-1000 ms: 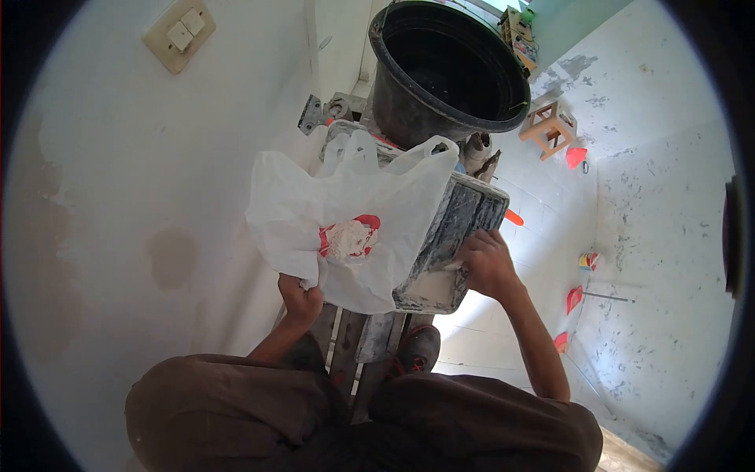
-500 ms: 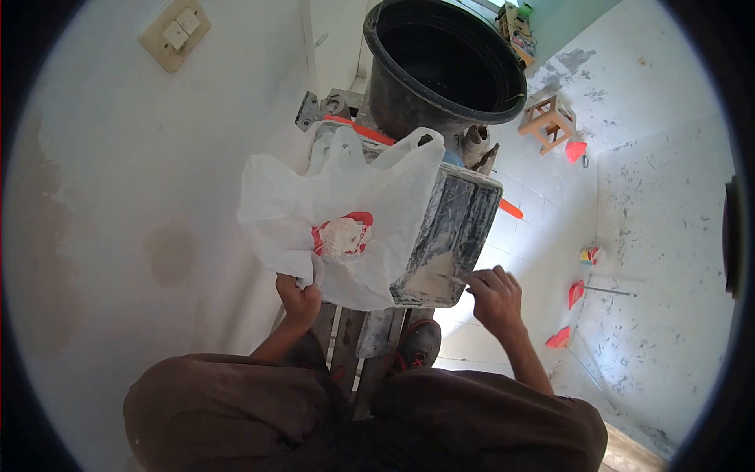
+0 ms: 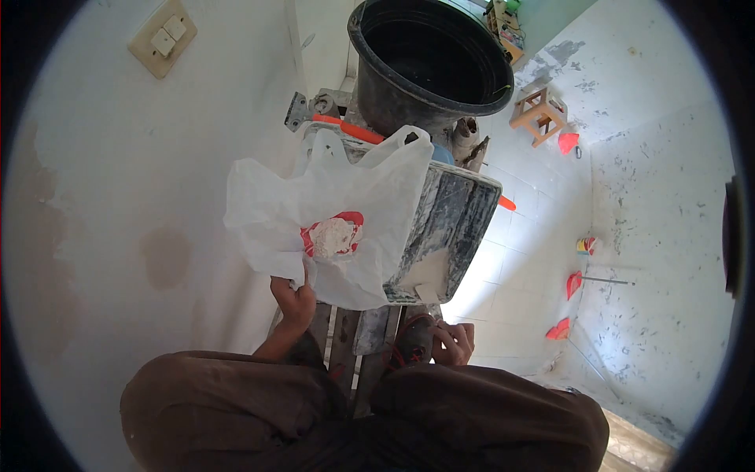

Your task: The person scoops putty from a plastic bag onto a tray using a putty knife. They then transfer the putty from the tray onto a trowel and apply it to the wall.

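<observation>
My left hand [image 3: 292, 303] is closed on the lower left edge of a white plastic bag [image 3: 358, 189]. Pale powder [image 3: 333, 237] lies in the bag, by a red print. Beneath and right of the bag is a dark, plaster-smeared tray [image 3: 450, 212]. A pale paste patch [image 3: 435, 266] spreads over the tray's near end. Below that end, beside my shoe [image 3: 414, 340], my right hand [image 3: 454, 344] has its fingers curled round a putty knife, whose light blade [image 3: 427, 293] rests on the tray's near edge. Its handle is mostly hidden.
A large black bucket [image 3: 431, 71] stands behind the tray. A scraper with an orange handle [image 3: 348, 129] lies between them. The slatted wooden bench [image 3: 344, 342] is under the tray and my feet. A wall [image 3: 169, 204] is close on the left; a wooden stool [image 3: 539, 116] stands farther right.
My right hand has moved down and left, from the tray's right side to below its near edge, turning the putty knife. My left hand keeps its hold on the bag; the view shifted slightly.
</observation>
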Available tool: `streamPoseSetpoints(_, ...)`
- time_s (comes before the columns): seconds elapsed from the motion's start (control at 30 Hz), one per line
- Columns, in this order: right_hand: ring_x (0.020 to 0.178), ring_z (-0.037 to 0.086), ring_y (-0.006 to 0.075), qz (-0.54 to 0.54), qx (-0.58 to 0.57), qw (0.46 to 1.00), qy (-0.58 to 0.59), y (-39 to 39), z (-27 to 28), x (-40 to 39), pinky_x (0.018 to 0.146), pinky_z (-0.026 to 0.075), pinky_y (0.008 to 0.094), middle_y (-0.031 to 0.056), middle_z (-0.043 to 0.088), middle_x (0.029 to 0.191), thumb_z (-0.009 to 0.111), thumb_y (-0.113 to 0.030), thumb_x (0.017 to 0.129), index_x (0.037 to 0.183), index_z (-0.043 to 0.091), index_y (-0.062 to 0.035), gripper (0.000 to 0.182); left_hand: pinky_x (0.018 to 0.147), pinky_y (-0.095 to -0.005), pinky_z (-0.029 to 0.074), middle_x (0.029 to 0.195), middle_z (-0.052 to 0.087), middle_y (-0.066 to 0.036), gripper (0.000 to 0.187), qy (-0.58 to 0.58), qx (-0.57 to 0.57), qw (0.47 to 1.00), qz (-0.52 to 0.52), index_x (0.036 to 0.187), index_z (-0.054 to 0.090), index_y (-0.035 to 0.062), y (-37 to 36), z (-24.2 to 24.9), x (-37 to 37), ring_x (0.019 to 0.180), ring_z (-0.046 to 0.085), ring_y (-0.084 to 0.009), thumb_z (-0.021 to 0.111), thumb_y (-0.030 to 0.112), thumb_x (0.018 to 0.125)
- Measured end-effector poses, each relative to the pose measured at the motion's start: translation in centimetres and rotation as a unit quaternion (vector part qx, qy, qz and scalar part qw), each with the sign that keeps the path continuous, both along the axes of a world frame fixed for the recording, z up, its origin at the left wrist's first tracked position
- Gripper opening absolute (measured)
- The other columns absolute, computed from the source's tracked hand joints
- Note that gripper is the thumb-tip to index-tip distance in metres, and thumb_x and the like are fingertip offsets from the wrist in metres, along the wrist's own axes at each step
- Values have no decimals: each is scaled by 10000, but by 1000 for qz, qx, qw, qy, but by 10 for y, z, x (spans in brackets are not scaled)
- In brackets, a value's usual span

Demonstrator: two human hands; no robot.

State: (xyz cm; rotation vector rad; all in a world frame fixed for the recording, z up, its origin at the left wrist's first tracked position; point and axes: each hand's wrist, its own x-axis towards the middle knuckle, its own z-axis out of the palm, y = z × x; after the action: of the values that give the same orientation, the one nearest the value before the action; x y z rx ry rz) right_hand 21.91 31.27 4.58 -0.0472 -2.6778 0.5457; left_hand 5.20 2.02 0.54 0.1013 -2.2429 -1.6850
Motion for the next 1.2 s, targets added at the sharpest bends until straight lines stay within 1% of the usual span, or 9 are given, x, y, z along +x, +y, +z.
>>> streamPoseSetpoints(0.3,760,552,207,50,0,996,-72,23,62,46,626,505,352,0,699,888,799,-3,604,896,757,-138,323,851,-367,494,999,681,-128,167,13,-3,1000,1,1053,659,-65,0,-1,3,933,631,-208,622,79,977)
streamPoseSetpoints(0.37,754,586,177,62,-3,992,-108,28,77,31,583,510,318,28,687,849,786,8,680,910,751,-112,262,846,-364,495,995,681,-126,166,13,0,1000,3,1047,659,-62,-1,-5,7,928,630,-203,623,84,977)
streamPoseSetpoints(0.43,743,617,131,-155,-233,959,-34,17,64,12,539,497,270,55,684,839,760,0,798,949,731,-64,167,884,-381,487,1038,642,-181,183,-40,23,999,-5,1081,641,-66,0,0,8,960,633,-297,618,-17,907)
streamPoseSetpoints(0.47,743,617,131,-157,-233,959,-35,14,58,3,539,497,270,55,684,839,760,0,798,949,731,-64,167,884,-381,487,1038,642,-181,183,-41,23,999,-6,1081,641,-66,1,-1,8,960,633,-297,618,-17,907)
streamPoseSetpoints(0.53,755,627,119,-239,-539,806,-47,7,43,-14,585,527,267,67,674,852,717,-59,900,955,664,0,97,878,-382,486,1043,643,-183,174,-30,18,999,13,1083,640,-68,3,-2,7,970,630,-298,617,-10,921)
streamPoseSetpoints(0.57,741,615,110,-228,-579,782,-39,1,31,-18,593,515,260,41,667,858,720,-88,916,961,662,-8,108,878,-382,486,1043,643,-183,174,-29,18,999,12,1083,640,-68,3,-1,8,970,630,-298,617,-10,921)
streamPoseSetpoints(0.8,793,612,90,-237,-528,808,-112,-20,-10,5,736,480,242,40,694,872,738,-141,917,986,688,16,179,878,-389,486,1055,650,-184,173,-26,-5,1000,14,1088,634,-77,4,7,5,966,632,-292,611,6,938)
streamPoseSetpoints(1.03,610,610,94,-256,-451,841,-156,7,24,63,554,487,252,35,685,733,725,-115,903,956,698,13,141,863,-396,486,1038,661,-183,178,-25,17,999,20,1074,642,-81,5,2,6,952,637,-296,621,31,938)
streamPoseSetpoints(1.2,649,630,115,-233,-491,821,-173,45,78,21,525,472,242,74,704,875,563,-95,988,1053,667,29,174,865,-395,487,1030,667,-181,179,-50,25,998,11,1069,646,-80,2,0,7,951,639,-291,628,35,932)
